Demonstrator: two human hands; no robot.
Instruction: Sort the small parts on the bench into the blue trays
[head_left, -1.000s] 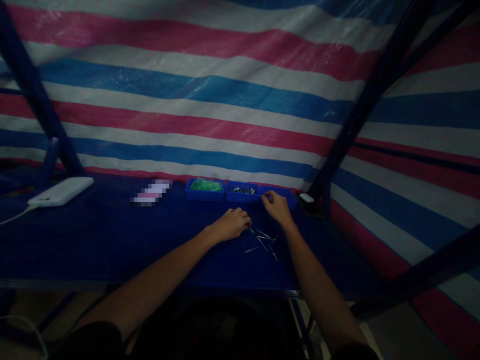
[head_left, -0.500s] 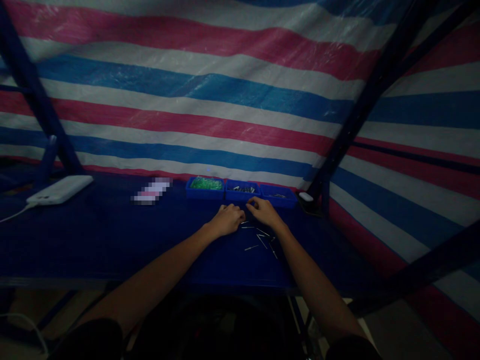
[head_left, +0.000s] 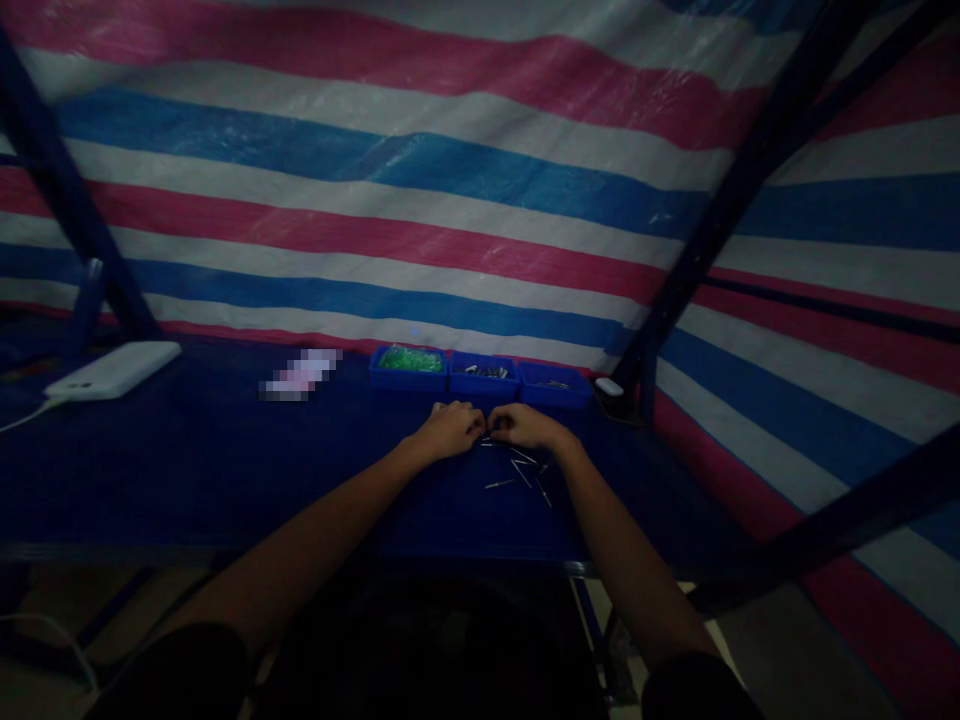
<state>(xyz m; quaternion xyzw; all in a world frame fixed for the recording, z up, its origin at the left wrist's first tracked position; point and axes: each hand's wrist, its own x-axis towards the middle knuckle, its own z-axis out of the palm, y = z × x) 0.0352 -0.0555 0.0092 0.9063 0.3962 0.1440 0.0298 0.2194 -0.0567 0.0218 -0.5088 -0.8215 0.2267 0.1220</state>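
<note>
My left hand [head_left: 454,429] is closed low over the blue table [head_left: 300,480], its fingertips turned toward the right hand. Close beside it, my right hand [head_left: 521,426] is closed too, thumb and fingers pinched together. The fingertips of both almost meet; whatever they hold is too small and dark to make out. Several thin metal pins [head_left: 522,472] lie scattered on the table just below the hands, pointing different ways. Behind the hands stand three small blue bins in a row: one with green pieces [head_left: 411,360], one with small metal parts [head_left: 486,372], one with thin pins [head_left: 555,384].
A white power bank [head_left: 116,370] with a cable lies at the left, and a blurred flat item [head_left: 301,375] sits nearer the bins. At the right, a small white case [head_left: 609,386] rests on a dark flat object. Blue posts and striped sheeting [head_left: 375,230] close off the back.
My right hand has come down from beside the bins to meet the left hand's fingertips. The whole view has shifted slightly.
</note>
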